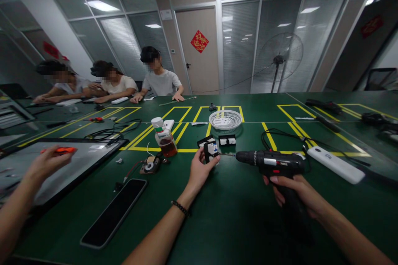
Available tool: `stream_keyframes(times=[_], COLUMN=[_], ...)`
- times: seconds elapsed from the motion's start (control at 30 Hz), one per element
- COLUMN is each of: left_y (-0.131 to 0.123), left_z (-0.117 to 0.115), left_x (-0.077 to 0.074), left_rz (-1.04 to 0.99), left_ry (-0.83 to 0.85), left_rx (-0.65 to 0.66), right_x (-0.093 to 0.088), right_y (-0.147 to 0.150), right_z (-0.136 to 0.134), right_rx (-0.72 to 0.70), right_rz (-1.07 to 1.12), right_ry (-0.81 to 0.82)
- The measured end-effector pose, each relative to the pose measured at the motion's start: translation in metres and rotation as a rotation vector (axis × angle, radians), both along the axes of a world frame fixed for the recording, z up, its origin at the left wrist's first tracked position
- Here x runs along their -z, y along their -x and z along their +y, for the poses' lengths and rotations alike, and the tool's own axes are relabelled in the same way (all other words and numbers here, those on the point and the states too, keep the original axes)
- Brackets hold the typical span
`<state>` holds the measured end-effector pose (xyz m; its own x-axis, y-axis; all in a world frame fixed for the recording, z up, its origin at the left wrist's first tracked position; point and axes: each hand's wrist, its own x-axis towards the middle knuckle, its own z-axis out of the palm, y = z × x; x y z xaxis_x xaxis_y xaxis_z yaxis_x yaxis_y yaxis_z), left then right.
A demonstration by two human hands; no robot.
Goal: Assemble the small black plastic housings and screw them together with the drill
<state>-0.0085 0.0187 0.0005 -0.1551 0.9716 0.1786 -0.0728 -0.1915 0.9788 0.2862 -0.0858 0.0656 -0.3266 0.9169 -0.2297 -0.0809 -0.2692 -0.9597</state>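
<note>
My right hand [289, 188] is closed around the grip of a black cordless drill [273, 162], which lies level and points left. Its long thin bit reaches to a small black-and-white block [210, 151] pinched upright in the fingers of my left hand [200, 167]. Whether the bit tip touches the block, I cannot tell. Just behind the block lie a similar black-and-white block [227, 140] and another dark piece, partly hidden by it. A white plastic basket [225, 121] stands farther back.
A bottle of brown liquid [168, 145], a small device with wires [151, 165] and a phone [115, 213] are left of my arm. A co-worker's hand [51, 161] holds an orange tool at far left. A white power strip [336, 165] lies right; several people sit across the green table.
</note>
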Motion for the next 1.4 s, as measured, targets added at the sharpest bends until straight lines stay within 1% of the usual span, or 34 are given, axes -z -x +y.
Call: stream_keyframes(times=[0.2, 0.33, 0.43, 0.53, 0.97, 1.27, 1.4], left_y=[0.001, 0.001, 0.001, 0.002, 0.002, 0.002, 0.003], left_z=[-0.001, -0.003, -0.002, -0.001, -0.004, -0.001, -0.001], left_x=[-0.001, -0.002, 0.000, 0.002, -0.002, 0.003, 0.003], left_rz=[0.101, 0.155, 0.171, 0.180, 0.169, 0.176, 0.165], left_ry=[-0.048, -0.080, -0.081, -0.073, -0.050, -0.061, -0.060], left_rx=[-0.028, -0.024, -0.048, -0.066, -0.110, -0.118, -0.107], right_x=[-0.001, 0.008, 0.016, 0.019, 0.019, 0.021, 0.021], right_y=[0.004, 0.004, 0.004, 0.005, 0.015, 0.015, 0.015], right_z=[0.000, 0.000, 0.000, 0.000, -0.005, -0.005, -0.005], right_rx=[-0.005, 0.006, 0.018, 0.020, 0.039, 0.052, 0.043], right_rz=[-0.003, 0.007, 0.004, -0.005, -0.024, -0.017, 0.001], right_ry=[-0.024, -0.037, -0.036, -0.035, -0.059, -0.045, -0.047])
